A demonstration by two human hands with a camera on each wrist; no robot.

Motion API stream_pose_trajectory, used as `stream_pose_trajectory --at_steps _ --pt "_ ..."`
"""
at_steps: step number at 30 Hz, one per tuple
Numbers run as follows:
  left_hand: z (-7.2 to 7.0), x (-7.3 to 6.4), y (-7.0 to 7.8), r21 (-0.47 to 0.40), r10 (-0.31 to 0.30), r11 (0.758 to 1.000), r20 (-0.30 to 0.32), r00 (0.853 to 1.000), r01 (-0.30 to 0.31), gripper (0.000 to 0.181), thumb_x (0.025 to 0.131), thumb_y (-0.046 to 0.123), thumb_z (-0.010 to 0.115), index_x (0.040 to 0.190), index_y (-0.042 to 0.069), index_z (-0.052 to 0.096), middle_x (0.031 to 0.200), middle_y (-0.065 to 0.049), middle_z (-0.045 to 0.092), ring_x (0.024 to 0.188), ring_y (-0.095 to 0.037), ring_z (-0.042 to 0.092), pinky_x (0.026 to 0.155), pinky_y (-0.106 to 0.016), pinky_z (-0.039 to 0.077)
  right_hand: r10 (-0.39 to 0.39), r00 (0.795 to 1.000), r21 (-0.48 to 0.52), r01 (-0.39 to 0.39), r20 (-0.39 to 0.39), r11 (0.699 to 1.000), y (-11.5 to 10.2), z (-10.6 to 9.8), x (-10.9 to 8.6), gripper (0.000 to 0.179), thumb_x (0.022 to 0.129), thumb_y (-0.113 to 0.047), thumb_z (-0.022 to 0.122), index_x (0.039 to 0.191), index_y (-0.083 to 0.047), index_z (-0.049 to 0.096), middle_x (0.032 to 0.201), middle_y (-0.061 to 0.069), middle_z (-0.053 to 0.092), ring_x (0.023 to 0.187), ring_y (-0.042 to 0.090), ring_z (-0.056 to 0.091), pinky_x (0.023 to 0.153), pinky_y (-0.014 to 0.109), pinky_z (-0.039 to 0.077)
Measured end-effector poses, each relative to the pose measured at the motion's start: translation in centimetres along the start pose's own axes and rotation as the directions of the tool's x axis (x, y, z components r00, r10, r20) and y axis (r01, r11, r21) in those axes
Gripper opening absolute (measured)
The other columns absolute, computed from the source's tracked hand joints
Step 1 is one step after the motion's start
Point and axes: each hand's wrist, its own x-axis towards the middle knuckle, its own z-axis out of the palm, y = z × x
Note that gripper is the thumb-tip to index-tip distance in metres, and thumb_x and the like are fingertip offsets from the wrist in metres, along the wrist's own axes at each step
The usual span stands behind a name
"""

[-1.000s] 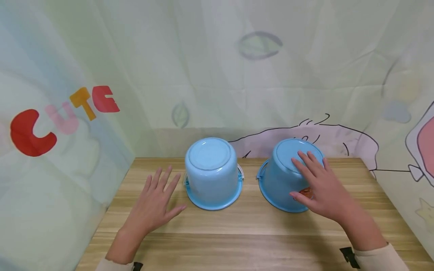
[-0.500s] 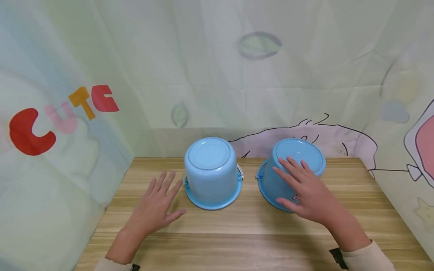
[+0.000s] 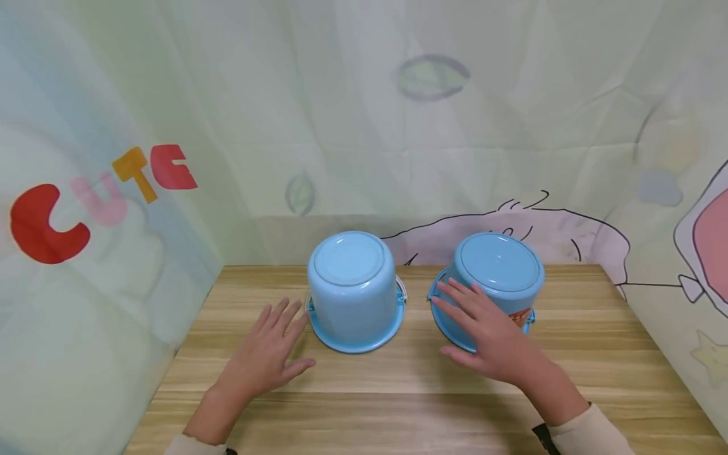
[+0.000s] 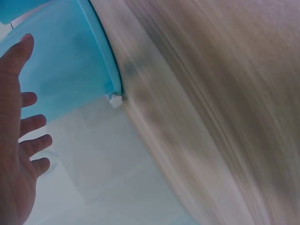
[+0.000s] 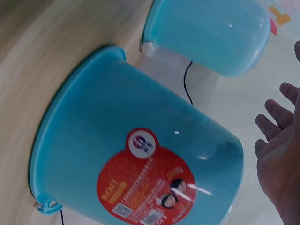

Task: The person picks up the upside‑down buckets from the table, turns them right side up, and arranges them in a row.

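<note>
Two blue buckets stand upside down on the wooden table. The left bucket (image 3: 352, 291) has its handle hanging down around the rim. On the right bucket (image 3: 500, 265) a red label (image 5: 145, 183) faces the right wrist camera. My left hand (image 3: 264, 354), fingers spread and straight, hovers left of and in front of the left bucket, apart from it. My right hand (image 3: 483, 332) is held over the near side of the right bucket with fingers extended. It covers part of that bucket in the head view; in the right wrist view a gap shows between them.
The wooden table (image 3: 364, 417) ends at a back edge just behind the buckets. A printed cloth (image 3: 352, 126) hangs behind it and along both sides, with coloured letters on the left. A strip of table separates the two buckets.
My right hand has moved left and slightly nearer across the front of the right bucket, exposing its top and part of the label. My left hand has shifted slightly nearer. Both buckets stay put.
</note>
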Motion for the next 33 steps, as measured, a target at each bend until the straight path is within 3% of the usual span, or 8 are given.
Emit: stream_pose_trajectory --at_steps 7,11,14,20,27,33 --pt "0.9 0.0 0.1 -0.01 0.017 1.0 0.02 1.0 -0.017 0.083 0.083 0.059 0.079 0.14 0.002 0.059 0.147 -0.024 0.056 0.138 -0.049 0.05 0.114 -0.064 0.039 -0.023 1.0 0.037 0.023 -0.007 0.999 -0.3 2.6 -0.2 0.074 0.094 -0.05 0.073 0.154 -0.014 0.049 0.162 0.01 0.043 0.15 0.033 0.04 0.121 0.059 0.033" --pt "1.5 0.1 0.1 -0.024 0.031 0.999 0.017 0.999 -0.031 0.082 0.082 0.057 0.081 0.137 0.001 0.061 0.144 -0.025 0.058 0.137 -0.049 0.051 0.114 -0.064 0.04 -0.035 0.999 0.037 0.036 -0.009 0.999 -0.2 3.8 -0.2 0.076 0.088 -0.043 0.081 0.151 -0.011 0.052 0.159 0.012 0.046 0.147 0.035 0.044 0.117 0.062 0.036" --pt "1.8 0.1 0.2 -0.035 0.031 0.999 0.021 0.999 -0.031 0.08 0.081 0.056 0.082 0.136 0.001 0.062 0.143 -0.025 0.059 0.135 -0.049 0.053 0.113 -0.064 0.041 -0.028 1.0 0.039 0.028 0.012 0.999 0.0 4.5 0.0 0.079 0.082 -0.036 0.087 0.15 -0.012 0.053 0.158 0.012 0.048 0.146 0.036 0.044 0.116 0.064 0.037" --pt "2.2 0.3 0.3 -0.038 0.038 0.999 0.034 0.999 -0.037 0.08 0.08 0.057 0.082 0.133 0.001 0.064 0.141 -0.023 0.06 0.135 -0.047 0.053 0.112 -0.062 0.043 -0.014 0.999 0.026 0.013 0.039 1.0 0.6 6.2 0.4 0.078 0.081 -0.036 0.089 0.147 -0.014 0.055 0.155 0.011 0.05 0.146 0.035 0.045 0.115 0.064 0.039" --pt "3.0 0.5 0.3 -0.038 0.058 0.998 0.015 0.998 -0.058 0.079 0.079 0.056 0.085 0.132 0.001 0.065 0.139 -0.022 0.062 0.133 -0.044 0.056 0.111 -0.06 0.045 0.009 0.994 0.064 -0.016 0.107 0.998 0.8 8.1 0.9 0.071 0.084 -0.038 0.086 0.145 -0.014 0.058 0.152 0.009 0.055 0.146 0.035 0.046 0.119 0.059 0.037" --pt "3.3 0.6 0.3 -0.048 0.048 0.998 0.06 0.997 -0.045 0.078 0.081 0.056 0.082 0.134 0.002 0.064 0.141 -0.02 0.061 0.133 -0.04 0.056 0.113 -0.059 0.044 0.036 0.986 0.043 -0.043 0.165 0.998 1.0 9.1 1.3 0.066 0.088 -0.04 0.083 0.144 -0.015 0.059 0.151 0.007 0.056 0.147 0.033 0.044 0.121 0.052 0.037"
